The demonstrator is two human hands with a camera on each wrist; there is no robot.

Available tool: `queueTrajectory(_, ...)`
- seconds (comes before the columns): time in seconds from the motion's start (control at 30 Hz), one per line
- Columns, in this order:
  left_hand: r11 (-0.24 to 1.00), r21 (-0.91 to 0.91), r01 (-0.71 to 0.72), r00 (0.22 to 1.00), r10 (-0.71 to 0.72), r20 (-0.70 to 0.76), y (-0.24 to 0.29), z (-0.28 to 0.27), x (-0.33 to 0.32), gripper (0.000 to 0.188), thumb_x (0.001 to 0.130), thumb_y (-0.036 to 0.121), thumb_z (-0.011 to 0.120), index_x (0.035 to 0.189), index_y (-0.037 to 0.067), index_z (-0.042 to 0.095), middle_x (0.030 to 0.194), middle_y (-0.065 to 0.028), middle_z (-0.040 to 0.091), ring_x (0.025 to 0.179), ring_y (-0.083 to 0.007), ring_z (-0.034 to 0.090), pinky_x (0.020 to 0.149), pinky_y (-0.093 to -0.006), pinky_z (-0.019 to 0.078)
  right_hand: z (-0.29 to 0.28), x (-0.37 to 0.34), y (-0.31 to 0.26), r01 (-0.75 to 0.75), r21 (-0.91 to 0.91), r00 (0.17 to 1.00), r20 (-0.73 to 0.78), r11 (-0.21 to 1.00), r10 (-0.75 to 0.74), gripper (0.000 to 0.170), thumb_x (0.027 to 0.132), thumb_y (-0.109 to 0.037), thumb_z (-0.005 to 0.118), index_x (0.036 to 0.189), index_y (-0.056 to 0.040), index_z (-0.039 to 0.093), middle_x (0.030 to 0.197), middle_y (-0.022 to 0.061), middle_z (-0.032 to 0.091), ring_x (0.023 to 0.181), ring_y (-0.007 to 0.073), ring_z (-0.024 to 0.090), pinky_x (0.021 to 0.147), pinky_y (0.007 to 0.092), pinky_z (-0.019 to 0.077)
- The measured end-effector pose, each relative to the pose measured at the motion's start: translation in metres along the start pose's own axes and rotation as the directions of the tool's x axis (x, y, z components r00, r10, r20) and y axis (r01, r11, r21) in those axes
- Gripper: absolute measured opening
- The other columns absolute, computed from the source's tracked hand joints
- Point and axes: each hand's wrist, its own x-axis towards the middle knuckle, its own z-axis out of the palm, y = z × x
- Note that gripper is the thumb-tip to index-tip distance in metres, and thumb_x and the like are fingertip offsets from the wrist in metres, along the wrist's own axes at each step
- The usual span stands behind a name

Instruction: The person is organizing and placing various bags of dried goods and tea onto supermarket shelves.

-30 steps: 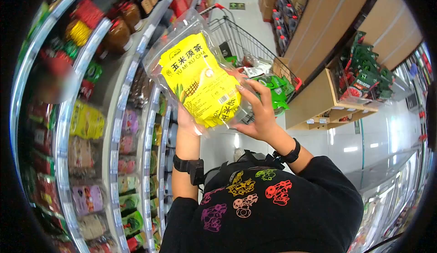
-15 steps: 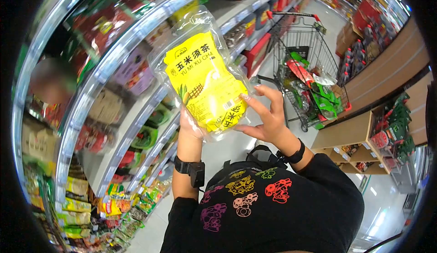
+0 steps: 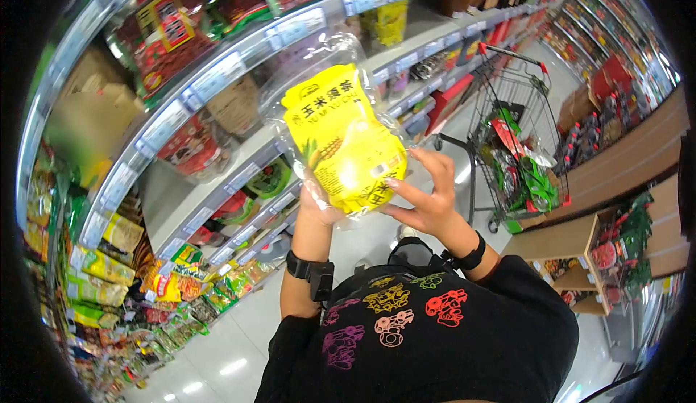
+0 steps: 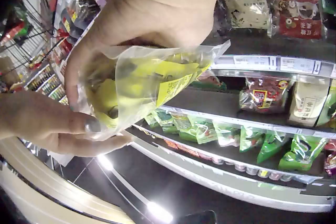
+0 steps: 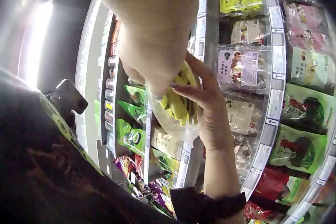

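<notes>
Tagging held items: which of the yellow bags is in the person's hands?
The front yellow bag with the corn picture, between the left hand and right hand. The yellow bag beyond its top right sits on a shelf instead.

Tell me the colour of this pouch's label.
The label is bright yellow with black lettering, clearest in the head view.

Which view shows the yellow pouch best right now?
The head view: the yellow pouch, held in the left hand and right hand, shows most of its printed front, despite glare. The left wrist view shows it end-on, print foreshortened; in the right wrist view, the hands partly hide it.
</notes>
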Motion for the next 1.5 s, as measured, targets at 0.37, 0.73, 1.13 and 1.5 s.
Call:
queueTrajectory(0.37, 0.925, 0.344, -0.159, 0.987, 0.140, 0.081, 0.008, -0.017, -0.017, 0.056, 0.088, 0.048, 0.040, 0.128, 0.008, 0.037, 0.126, -0.0112, 0.045, 0.109, -0.0269, 0.049, 0.091, -0.0434, 0.0415, 0.052, -0.019, 0.010, -0.399, 0.501, 0.910, 0.319, 0.768, 0.264, 0.060, 0.075, -0.046, 0.060, 0.120, -0.0083, 0.050, 0.128, 0.0166, 0.043, 0.110, 0.0314, 0.048, 0.090, 0.0377, 0.0383)
queueTrajectory(0.73, 0.750, 0.638, -0.175, 0.921, 0.354, -0.163, -0.019, -0.048, 0.013, 0.059, 0.083, 0.034, 0.056, 0.130, 0.014, 0.027, 0.127, -0.0045, 0.036, 0.118, -0.0207, 0.036, 0.096, -0.0412, 0.0306, 0.067, -0.061, 0.018, -0.587, 0.796, 0.672, 0.381, 0.144, 0.635, 0.054, 0.079, 0.000, 0.033, 0.133, 0.0006, 0.029, 0.136, 0.0118, 0.034, 0.127, 0.0231, 0.028, 0.105, 0.0344, 0.0168)
queueTrajectory(1.13, 0.504, 0.851, -0.146, 0.691, 0.668, -0.277, -0.051, -0.057, 0.073, 0.084, 0.070, -0.006, 0.063, 0.131, 0.007, 0.007, 0.120, -0.0143, 0.039, 0.109, -0.0242, 0.045, 0.091, -0.0363, 0.0391, 0.024, -0.072, 0.066, -0.742, 0.539, 0.652, 0.440, 0.399, 0.617, 0.068, 0.066, 0.006, 0.044, 0.132, -0.0046, 0.032, 0.126, 0.0134, 0.044, 0.118, 0.0239, 0.042, 0.094, 0.0338, 0.0380)
queueTrajectory(1.5, 0.445, 0.894, -0.048, 0.649, 0.695, -0.310, -0.102, -0.104, 0.181, 0.091, 0.068, -0.006, 0.066, 0.132, 0.007, 0.003, 0.122, -0.0168, 0.038, 0.108, -0.0263, 0.046, 0.091, -0.0377, 0.0403, -0.039, -0.088, 0.192, -0.824, 0.494, 0.565, 0.682, 0.276, 0.464, 0.082, 0.066, -0.002, 0.068, 0.135, -0.0071, 0.024, 0.132, 0.0110, 0.034, 0.112, 0.0209, 0.044, 0.076, 0.0294, 0.0510)
